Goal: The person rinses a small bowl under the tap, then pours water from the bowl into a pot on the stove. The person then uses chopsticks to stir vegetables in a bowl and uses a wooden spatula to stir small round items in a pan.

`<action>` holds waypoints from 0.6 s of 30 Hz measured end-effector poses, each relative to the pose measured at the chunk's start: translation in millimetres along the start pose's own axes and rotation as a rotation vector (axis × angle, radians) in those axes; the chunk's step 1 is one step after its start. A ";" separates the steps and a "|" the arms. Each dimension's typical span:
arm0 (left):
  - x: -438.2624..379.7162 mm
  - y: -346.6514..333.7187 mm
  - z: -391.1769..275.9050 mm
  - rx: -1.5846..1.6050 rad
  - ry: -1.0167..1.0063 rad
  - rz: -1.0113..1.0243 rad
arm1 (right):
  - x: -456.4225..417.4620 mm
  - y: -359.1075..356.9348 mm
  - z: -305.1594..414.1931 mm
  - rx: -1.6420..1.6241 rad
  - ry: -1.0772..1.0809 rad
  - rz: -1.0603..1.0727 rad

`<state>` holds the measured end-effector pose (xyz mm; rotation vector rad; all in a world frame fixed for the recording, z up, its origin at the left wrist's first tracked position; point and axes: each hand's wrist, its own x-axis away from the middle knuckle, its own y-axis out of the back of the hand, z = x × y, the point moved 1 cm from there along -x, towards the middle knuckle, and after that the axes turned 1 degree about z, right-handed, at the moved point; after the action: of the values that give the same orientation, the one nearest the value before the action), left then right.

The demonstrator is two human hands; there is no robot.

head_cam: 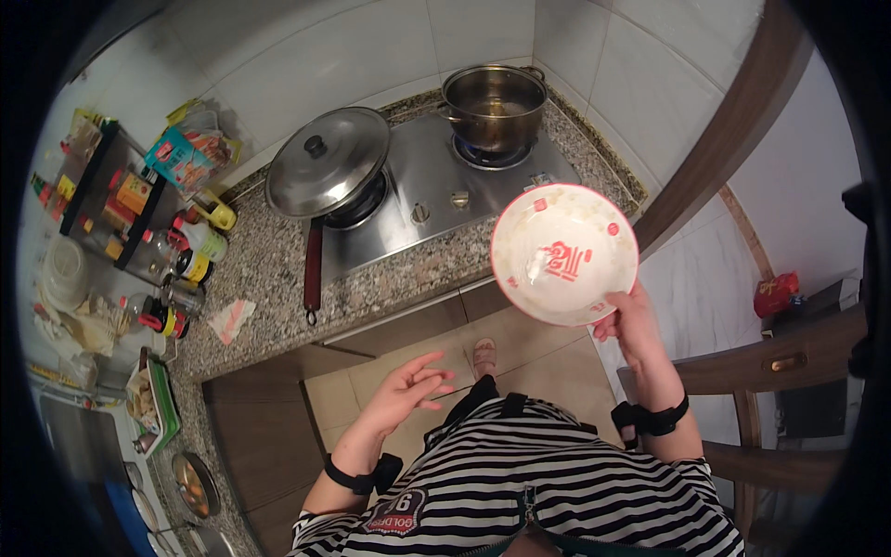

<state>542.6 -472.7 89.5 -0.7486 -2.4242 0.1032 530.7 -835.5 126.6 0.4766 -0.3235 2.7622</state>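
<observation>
My right hand (635,326) grips the lower right rim of a white plate (532,261) with a red edge and red printed characters. The plate is tilted so its inner face shows, and some wet or pale residue marks its surface. It hangs in front of the stove's right front corner. My left hand (411,390) hovers over the floor in front of the counter, fingers apart, holding nothing. On the gas stove (411,181), a pan with a domed metal lid (334,160) covers the left burner. A two-handled steel pot (493,125) stands uncovered on the right burner, with liquid inside.
A dark red pan handle (313,271) juts over the counter's front edge. Sauce bottles (195,264) and a seasoning rack (118,195) crowd the left wall. A crumpled wrapper (232,320) lies on the granite counter (271,292). To the right stands a brown door frame (724,146).
</observation>
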 end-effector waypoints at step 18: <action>-60.1 73.2 -48.7 0.046 -0.003 -0.358 | -265.1 4.6 157.5 0.201 0.194 -0.136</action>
<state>645.9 -448.3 80.9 -0.2856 -2.5076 0.0180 811.1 -954.2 175.5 0.2627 0.0327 2.6911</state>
